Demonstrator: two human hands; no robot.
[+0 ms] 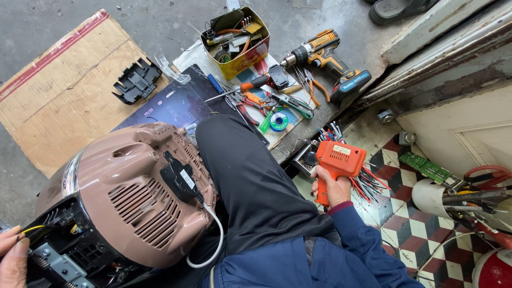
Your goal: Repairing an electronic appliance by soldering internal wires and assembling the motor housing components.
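The orange soldering gun (pixel 338 162) is being gripped tight in the right hand (pixel 332 186) beside the brown cooker (pixel 133 186), so its tip's best kept steady while the left hand (pixel 12 256) is pinching a yellow wire (pixel 33 229) at the cooker's open base.

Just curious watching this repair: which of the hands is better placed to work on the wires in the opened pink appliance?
Probably the left hand: it already pinches a yellow wire at the pink appliance's open end. The right hand grips an orange soldering gun away beside the knee.

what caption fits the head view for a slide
Right hand lifts an orange soldering gun while the left hand steadies an opened brown appliance beside scattered tools.
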